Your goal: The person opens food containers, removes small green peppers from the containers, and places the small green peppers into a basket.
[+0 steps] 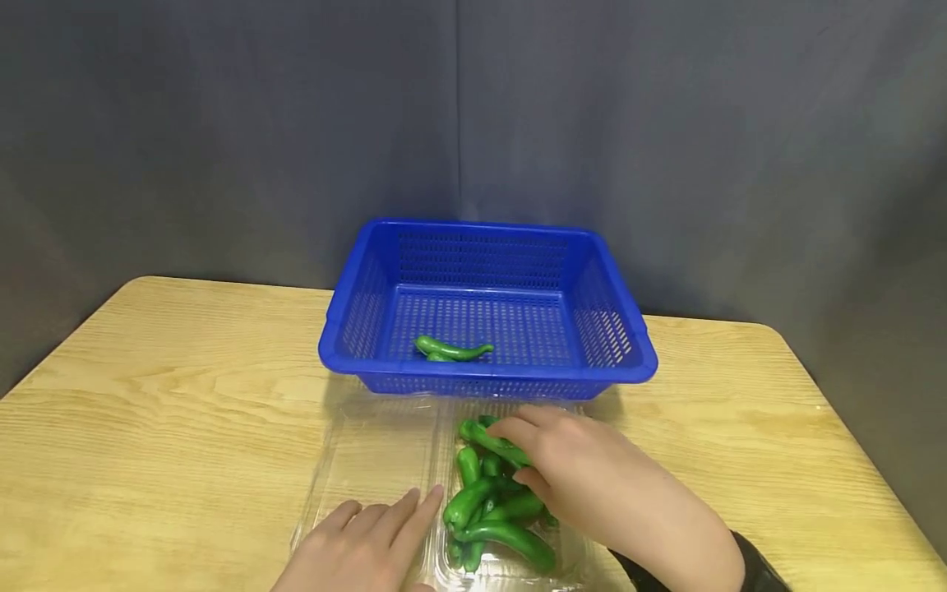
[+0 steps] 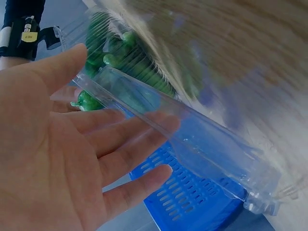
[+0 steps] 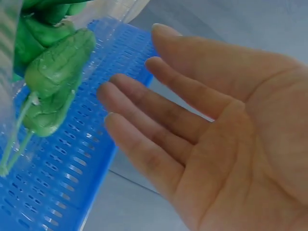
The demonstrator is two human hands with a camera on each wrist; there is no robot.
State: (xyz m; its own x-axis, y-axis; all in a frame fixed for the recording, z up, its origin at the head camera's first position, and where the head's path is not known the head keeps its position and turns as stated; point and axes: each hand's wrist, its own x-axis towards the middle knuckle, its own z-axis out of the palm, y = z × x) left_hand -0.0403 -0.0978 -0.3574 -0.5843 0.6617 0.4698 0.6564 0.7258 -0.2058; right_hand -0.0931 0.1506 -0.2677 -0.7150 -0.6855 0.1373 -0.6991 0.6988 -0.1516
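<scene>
A clear plastic clamshell box (image 1: 381,444) lies unfolded on the table, with a pile of green peppers (image 1: 503,534) in its right half. My left hand (image 1: 362,543) is at the lid half, fingers straight; in the left wrist view the left hand (image 2: 91,144) has its fingertips against the clear plastic. Over the far right of the pile is my right hand (image 1: 584,460), its fingertips close to one pepper (image 1: 481,436). The right wrist view shows the right hand (image 3: 207,125) with loosely bent fingers and nothing between them, beside the peppers (image 3: 55,67).
Just behind the box stands a blue perforated basket (image 1: 488,368). A green pepper (image 1: 455,352) lies inside it, with part of another showing beneath. The wooden table (image 1: 177,411) extends to both sides, and a grey curtain (image 1: 222,140) hangs behind.
</scene>
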